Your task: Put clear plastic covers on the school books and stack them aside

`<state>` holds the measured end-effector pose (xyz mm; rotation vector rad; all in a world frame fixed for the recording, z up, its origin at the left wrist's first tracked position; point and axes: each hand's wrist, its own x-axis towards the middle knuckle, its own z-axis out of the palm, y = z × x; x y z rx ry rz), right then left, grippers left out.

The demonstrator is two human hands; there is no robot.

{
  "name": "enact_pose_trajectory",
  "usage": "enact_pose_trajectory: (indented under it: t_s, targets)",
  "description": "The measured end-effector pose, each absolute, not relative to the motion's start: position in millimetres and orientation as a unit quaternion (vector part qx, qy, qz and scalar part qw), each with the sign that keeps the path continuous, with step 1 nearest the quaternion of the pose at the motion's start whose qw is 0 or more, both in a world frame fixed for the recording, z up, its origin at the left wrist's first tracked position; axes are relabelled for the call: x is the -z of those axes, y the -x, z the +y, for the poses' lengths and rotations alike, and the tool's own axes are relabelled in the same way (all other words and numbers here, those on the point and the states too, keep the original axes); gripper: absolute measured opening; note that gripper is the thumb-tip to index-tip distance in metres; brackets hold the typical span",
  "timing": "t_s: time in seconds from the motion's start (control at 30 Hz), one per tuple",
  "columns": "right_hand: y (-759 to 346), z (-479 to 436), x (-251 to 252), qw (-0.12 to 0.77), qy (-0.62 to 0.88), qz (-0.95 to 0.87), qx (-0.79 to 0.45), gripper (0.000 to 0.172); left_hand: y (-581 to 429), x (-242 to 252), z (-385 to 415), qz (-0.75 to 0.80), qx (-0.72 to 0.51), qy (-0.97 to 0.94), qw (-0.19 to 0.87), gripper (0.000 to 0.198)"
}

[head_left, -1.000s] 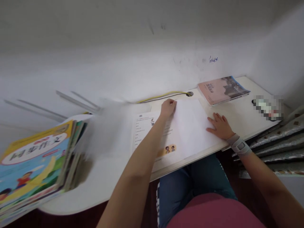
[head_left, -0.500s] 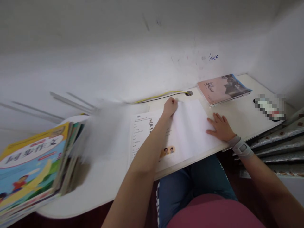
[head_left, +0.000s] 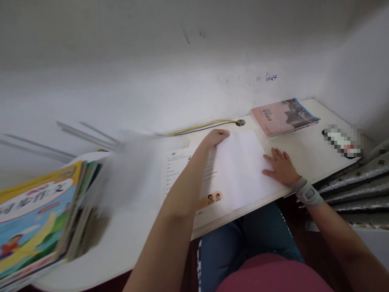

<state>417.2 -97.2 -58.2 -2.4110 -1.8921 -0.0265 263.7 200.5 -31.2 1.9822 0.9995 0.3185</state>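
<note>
A printed worksheet [head_left: 179,170] lies on the white desk [head_left: 133,243] in front of me, with a blank white sheet [head_left: 240,170] folded or laid over its right half. My left hand [head_left: 217,137] rests at the far top edge of the white sheet, fingers curled on the paper's edge. My right hand [head_left: 281,166] lies flat with fingers spread on the sheet's right edge; a grey wristband [head_left: 306,192] is on that wrist.
A stack of colourful children's books [head_left: 36,219] sits at the left desk edge. A pink-covered book [head_left: 282,115] lies at the far right by the wall. A yellow cable [head_left: 200,125] runs into a desk hole [head_left: 240,122]. A blurred-out object [head_left: 343,140] lies far right.
The view has shifted slightly. My left hand has slid a little along the top edge of the white sheet; my right hand has stayed flat in the same place.
</note>
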Motion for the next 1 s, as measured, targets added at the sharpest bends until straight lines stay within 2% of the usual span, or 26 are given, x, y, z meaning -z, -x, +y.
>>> enact_pose_trajectory:
  t_s: [0.33, 0.43, 0.53, 0.63, 0.77, 1.0]
  targets:
    - [-418.4, -97.5, 59.7, 0.045, 0.784, -0.618, 0.014, 0.067, -279.7, 30.4, 187.7, 0.456, -0.117, -0.83, 0.298, 0.015]
    - [-418.2, -97.3, 58.2, 0.041, 0.786, -0.617, 0.008, 0.067, -278.6, 24.7, 166.7, 0.464, -0.153, -0.843, 0.226, 0.036]
    - [-418.0, -97.2, 57.8, 0.041, 0.786, -0.616, 0.011, 0.066, -259.0, 25.9, 127.7, 0.41, -0.167, -0.884, 0.15, 0.058]
    - [-418.3, -97.2, 58.2, 0.039, 0.787, -0.616, 0.011, 0.067, -227.4, 38.8, 82.5, 0.377, -0.118, -0.904, 0.163, 0.077]
    - [-419.5, -97.1, 57.9, 0.029, 0.789, -0.614, 0.007, 0.069, -200.9, 60.2, 42.7, 0.351, -0.102, -0.918, 0.152, 0.082]
    - [-420.2, -98.0, 55.0, 0.025, 0.786, -0.617, 0.004, 0.068, -211.8, 66.1, 31.8, 0.362, -0.093, -0.922, 0.1, 0.089]
